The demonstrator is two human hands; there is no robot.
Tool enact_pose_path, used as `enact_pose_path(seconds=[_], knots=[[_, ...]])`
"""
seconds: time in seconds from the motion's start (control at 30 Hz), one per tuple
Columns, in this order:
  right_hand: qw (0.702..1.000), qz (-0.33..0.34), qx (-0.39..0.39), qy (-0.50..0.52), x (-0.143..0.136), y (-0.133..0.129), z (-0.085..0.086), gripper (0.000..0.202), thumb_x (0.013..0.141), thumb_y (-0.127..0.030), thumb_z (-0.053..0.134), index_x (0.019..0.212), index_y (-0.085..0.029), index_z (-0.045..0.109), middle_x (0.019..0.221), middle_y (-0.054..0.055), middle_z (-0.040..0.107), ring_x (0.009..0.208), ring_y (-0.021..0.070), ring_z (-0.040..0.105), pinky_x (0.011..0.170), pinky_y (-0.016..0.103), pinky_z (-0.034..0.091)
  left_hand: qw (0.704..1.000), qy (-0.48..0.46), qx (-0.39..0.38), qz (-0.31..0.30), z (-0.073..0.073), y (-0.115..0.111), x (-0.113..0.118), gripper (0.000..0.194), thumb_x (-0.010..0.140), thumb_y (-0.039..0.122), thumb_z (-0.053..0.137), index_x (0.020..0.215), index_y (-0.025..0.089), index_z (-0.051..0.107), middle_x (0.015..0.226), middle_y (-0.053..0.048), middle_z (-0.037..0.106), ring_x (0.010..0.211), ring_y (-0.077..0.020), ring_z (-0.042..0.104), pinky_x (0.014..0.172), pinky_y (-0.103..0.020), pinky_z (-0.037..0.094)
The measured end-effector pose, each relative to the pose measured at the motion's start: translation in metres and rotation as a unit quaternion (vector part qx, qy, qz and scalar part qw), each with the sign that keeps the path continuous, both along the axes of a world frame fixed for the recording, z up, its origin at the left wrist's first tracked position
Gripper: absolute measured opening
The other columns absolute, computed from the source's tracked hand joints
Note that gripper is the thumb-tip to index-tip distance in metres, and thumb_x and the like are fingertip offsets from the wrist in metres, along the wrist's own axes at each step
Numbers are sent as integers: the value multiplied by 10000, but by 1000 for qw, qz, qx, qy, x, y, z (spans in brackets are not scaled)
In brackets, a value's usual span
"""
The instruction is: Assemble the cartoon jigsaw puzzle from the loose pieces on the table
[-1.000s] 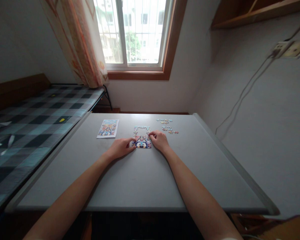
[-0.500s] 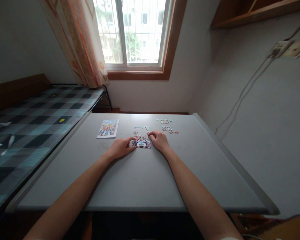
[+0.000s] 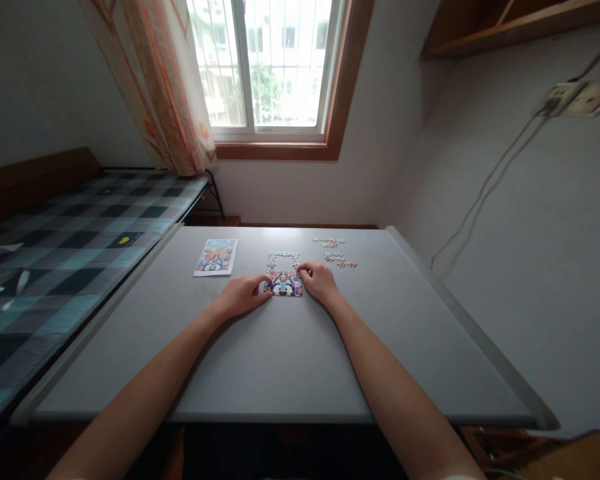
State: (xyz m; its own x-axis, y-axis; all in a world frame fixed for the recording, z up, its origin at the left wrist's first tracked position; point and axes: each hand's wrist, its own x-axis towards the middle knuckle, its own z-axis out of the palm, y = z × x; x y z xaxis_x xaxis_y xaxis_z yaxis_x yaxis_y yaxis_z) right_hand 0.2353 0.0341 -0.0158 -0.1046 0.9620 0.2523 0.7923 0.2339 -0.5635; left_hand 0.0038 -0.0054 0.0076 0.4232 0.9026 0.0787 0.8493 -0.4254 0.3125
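the tabletop [image 3: 275,360] looks smooth, the picture sheet [image 3: 216,258] paper, the curtain [image 3: 167,87] cloth.

Loose puzzle pieces [image 3: 335,257] indistinctly small.

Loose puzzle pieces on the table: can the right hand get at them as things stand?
Probably yes. The right hand is at the right edge of the partly built puzzle; the loose pieces lie just beyond it, with nothing visible standing between.
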Motion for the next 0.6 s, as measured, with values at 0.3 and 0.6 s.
enact_pose_path(seconds=[0.3,0.6], knots=[[1000,0,2,0,0,1,-1,237,821,-220,486,862,-249,717,930,19,684,833,159,584,837,289,388,1000,-6,4,-9,-2,1,-1,318,857,478,512,1094,291,612,618,44,546,558,-122,504,539,-221,292],[1000,-3,1,-3,0,0,0,230,815,-219,493,859,-246,717,934,22,686,833,163,587,825,292,391,1000,-4,-3,-4,-1,1,-1,323,855,473,507,1092,282,615,617,40,547,561,-123,506,539,-218,298]])
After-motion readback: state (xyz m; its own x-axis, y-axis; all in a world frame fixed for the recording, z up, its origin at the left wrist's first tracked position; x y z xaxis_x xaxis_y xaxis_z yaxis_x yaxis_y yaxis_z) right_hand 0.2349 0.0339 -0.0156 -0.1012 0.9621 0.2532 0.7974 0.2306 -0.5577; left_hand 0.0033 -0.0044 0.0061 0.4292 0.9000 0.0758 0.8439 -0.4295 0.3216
